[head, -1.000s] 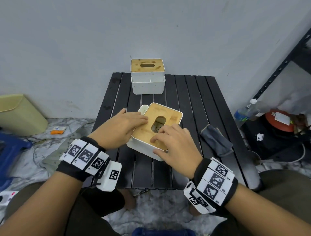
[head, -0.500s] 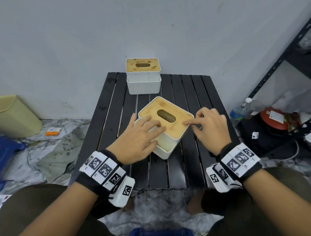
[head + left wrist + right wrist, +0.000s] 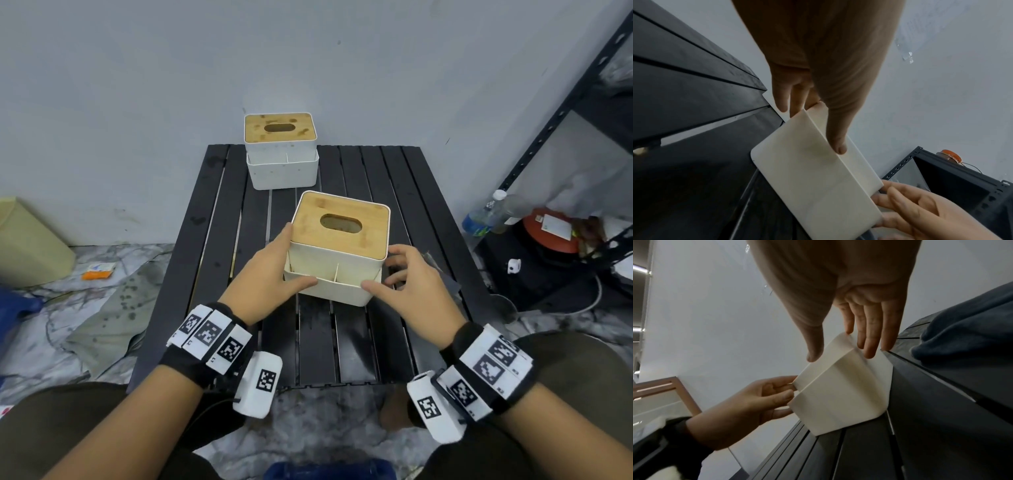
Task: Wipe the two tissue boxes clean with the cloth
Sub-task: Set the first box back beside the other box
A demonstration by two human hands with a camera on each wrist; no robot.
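In the head view, the left hand and the right hand stood on both sides of the near tissue box and held it between thumb and fingers, probably to turn or steady it for wiping. The second tissue box stood well beyond the hands, at the far edge of the black slatted counter. The dark cloth lay just behind the right hand, not held. A grey wall was behind, and a metal rack stood to the right.

In the left wrist view, the left thumb lay along the box's step and the fingers reached its far side.

In the right wrist view, the right fingers touched the box's side, straight, and the cloth lay just beside them.
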